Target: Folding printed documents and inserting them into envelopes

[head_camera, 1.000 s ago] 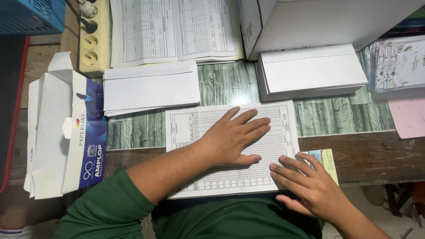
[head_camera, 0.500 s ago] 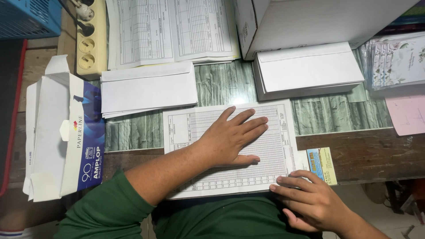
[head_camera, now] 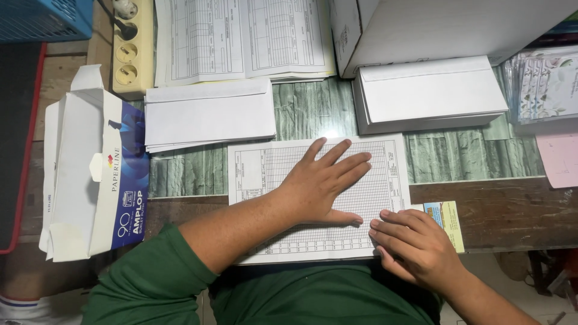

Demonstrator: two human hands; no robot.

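Note:
A printed form sheet [head_camera: 259, 171] with a fine grid lies on the table in front of me. My left hand [head_camera: 322, 180] rests flat on its middle, fingers spread and pointing to the upper right. My right hand [head_camera: 415, 247] sits at the sheet's lower right corner with its fingers curled, the fingertips touching the paper's edge. Neither hand lifts anything. A small yellow and blue card [head_camera: 447, 221] lies just right of the sheet, partly under my right hand.
A stack of white envelopes [head_camera: 208, 114] lies at upper left, another thicker stack [head_camera: 430, 93] at upper right under a white box [head_camera: 445, 27]. An open envelope box [head_camera: 90, 174] sits left. Large printed sheets [head_camera: 241, 39], a power strip [head_camera: 126, 51], pink paper [head_camera: 560, 159].
My right hand has slid down and back along the sheet's right edge to its lower corner, and its fingers have curled. My left hand stays flat on the sheet.

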